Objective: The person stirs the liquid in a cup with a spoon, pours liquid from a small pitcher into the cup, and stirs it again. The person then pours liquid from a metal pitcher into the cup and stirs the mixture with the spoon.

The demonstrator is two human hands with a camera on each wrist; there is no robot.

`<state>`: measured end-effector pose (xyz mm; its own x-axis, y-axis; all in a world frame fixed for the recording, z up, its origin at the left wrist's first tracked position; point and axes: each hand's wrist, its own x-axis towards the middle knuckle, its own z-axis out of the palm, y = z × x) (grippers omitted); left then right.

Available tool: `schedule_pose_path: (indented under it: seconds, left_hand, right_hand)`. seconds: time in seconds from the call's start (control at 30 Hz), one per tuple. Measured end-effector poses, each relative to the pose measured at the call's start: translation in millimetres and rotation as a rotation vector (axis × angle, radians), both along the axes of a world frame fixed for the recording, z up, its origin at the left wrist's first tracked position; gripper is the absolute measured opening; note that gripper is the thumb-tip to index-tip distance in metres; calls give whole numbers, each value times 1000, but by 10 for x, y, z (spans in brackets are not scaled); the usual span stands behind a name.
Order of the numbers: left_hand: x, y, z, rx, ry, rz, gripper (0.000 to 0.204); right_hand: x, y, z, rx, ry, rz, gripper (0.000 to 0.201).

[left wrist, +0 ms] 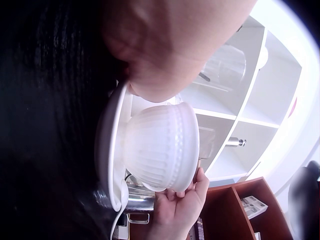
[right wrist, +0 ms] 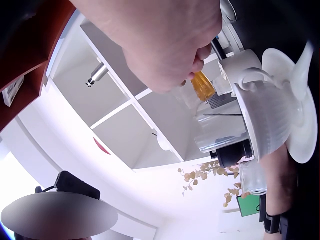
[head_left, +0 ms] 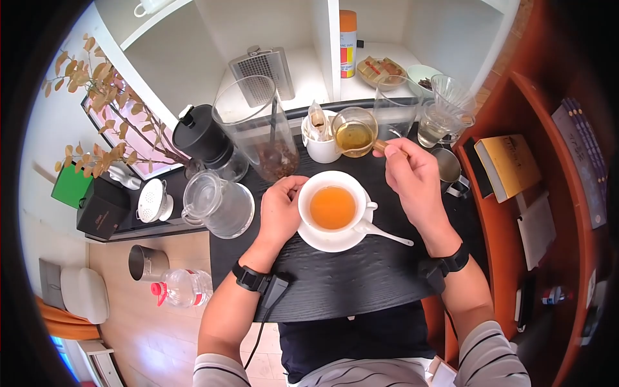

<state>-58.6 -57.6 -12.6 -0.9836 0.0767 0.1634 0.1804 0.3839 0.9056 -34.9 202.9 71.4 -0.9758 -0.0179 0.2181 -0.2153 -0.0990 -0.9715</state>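
My right hand (head_left: 409,174) grips the wooden handle (head_left: 380,148) of a small glass pitcher (head_left: 356,132). The pitcher holds yellow-amber liquid and sits above and behind a white cup in the head view. That cup (head_left: 303,201), ribbed outside, contains orange-brown tea (head_left: 333,208) and stands upright on a white saucer (head_left: 322,244). A white spoon (head_left: 390,237) lies on the saucer with its handle over the edge. At the cup's left side, my left hand (head_left: 278,213) holds the saucer's edge, its fingertips partly hidden. The right wrist view shows the pitcher's amber liquid (right wrist: 202,86) beside my fingers.
Behind the cup stand a white mug (head_left: 321,149) with a drip bag and a tall glass vase (head_left: 258,132). A lidded glass jug (head_left: 222,205) is at left, a metal cup (head_left: 446,166) at right. An orange-brown shelf (head_left: 541,116) borders the black table (head_left: 335,284).
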Motion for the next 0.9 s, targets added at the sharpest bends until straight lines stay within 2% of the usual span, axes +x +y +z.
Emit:
schedule_pose_path:
  seconds: [0.9]
  left_hand:
    - [-2,3,12,0,18,-7,16]
  right_hand:
    - [121,-97,-66,192,260,-105,15]
